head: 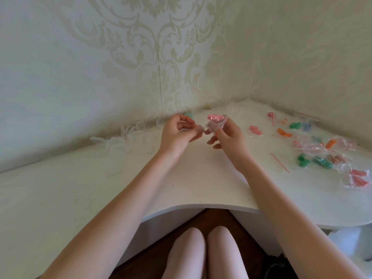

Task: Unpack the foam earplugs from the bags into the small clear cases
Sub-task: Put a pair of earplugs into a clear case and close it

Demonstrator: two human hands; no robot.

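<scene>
The small zip bag (216, 125) with pink foam earplugs (214, 117) is held in the air above the white table (191, 178), between your hands. Your right hand (227, 135) pinches the bag at its red zip strip; the remaining fingers hang loose. Your left hand (177, 133) has fingers curled, tips meeting at the bag's near edge; whether they actually pinch the film, you cannot tell. Judgement: film is thin, slippery, near weightless; take it by the two lips at the seal. Plugs are soft, light, likely to bounce, so tip them low over a case. Clear cases (124, 137) lie left by the wall; unopened bags (322, 150) lie right.
</scene>
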